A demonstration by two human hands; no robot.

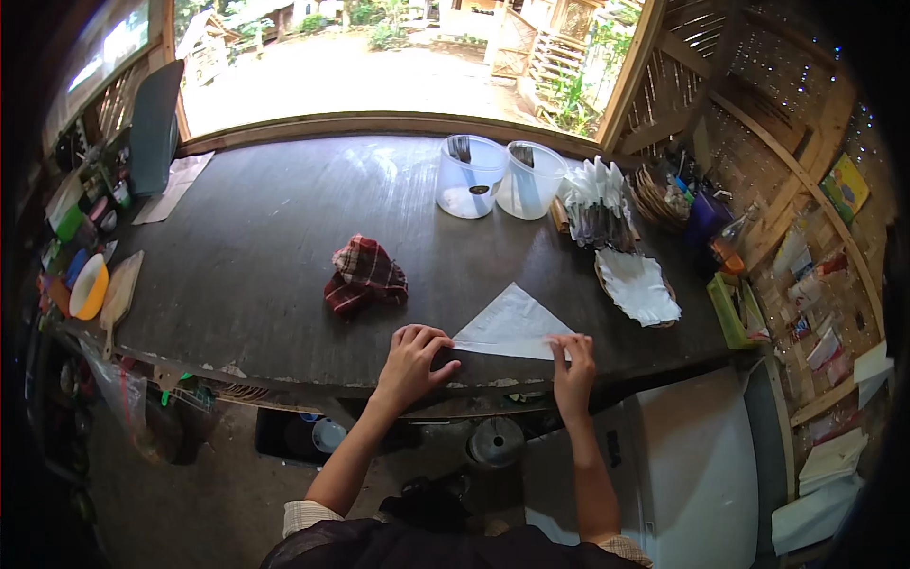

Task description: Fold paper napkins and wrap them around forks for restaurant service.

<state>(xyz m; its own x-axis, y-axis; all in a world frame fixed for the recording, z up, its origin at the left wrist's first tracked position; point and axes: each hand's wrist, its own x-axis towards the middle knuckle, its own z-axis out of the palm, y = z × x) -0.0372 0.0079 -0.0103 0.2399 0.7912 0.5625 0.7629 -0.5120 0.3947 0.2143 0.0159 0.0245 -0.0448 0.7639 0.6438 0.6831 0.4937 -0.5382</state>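
Observation:
A white paper napkin [508,323], folded into a triangle, lies on the dark tabletop [284,213] with its point away from me. My left hand [416,363] rests at the napkin's left corner, a fingertip touching it and the thumb spread apart. At the right corner, my right hand [574,363] pinches the paper between thumb and fingers; the fingertips are slightly blurred. A crumpled red plaid cloth [366,274] lies beyond my left hand. To the right sits a shallow woven basket [672,288] lined with white paper.
Two clear plastic tubs [469,174] with forks stand at the back, beside a bundle of napkin-wrapped cutlery [601,203]. A green tray [736,313] sits at the right end. On the left are a wooden cutting board [122,291] and a yellow bowl [89,286].

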